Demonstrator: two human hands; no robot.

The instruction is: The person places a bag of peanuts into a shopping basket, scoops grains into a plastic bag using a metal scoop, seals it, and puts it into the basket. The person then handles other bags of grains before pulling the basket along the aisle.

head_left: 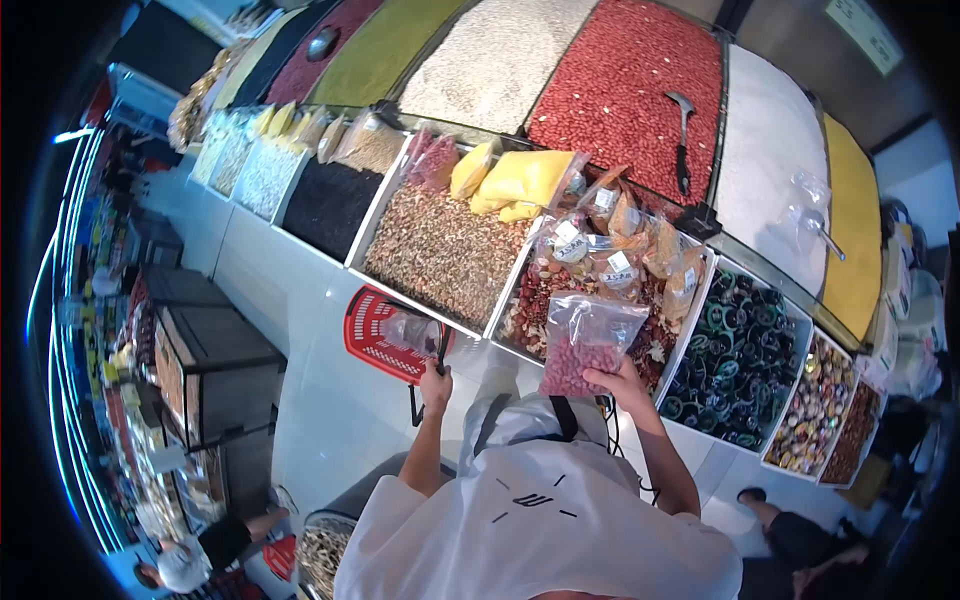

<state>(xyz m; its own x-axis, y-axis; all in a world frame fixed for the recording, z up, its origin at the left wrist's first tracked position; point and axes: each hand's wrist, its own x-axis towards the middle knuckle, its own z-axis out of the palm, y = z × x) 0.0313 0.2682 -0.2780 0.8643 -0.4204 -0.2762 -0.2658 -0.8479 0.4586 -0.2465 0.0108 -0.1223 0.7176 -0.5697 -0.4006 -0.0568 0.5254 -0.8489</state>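
My right hand [620, 386] grips the lower right side of a clear plastic bag [585, 345] with pinkish-red peanuts or beans in its lower part. The bag is held upright in front of a bin of mixed dried goods [520, 318]. Closed around the black handle of a red shopping basket [385, 362] is my left hand [436, 385]. The basket hangs at the left and has a crumpled clear plastic bag [408, 330] inside.
Bins of red peanuts [625, 90], white grains [490, 60] and dark wrapped items [735, 350] line the display. A ladle [683, 140] lies on the peanuts. Other people are at lower left [190, 565] and lower right [800, 535].
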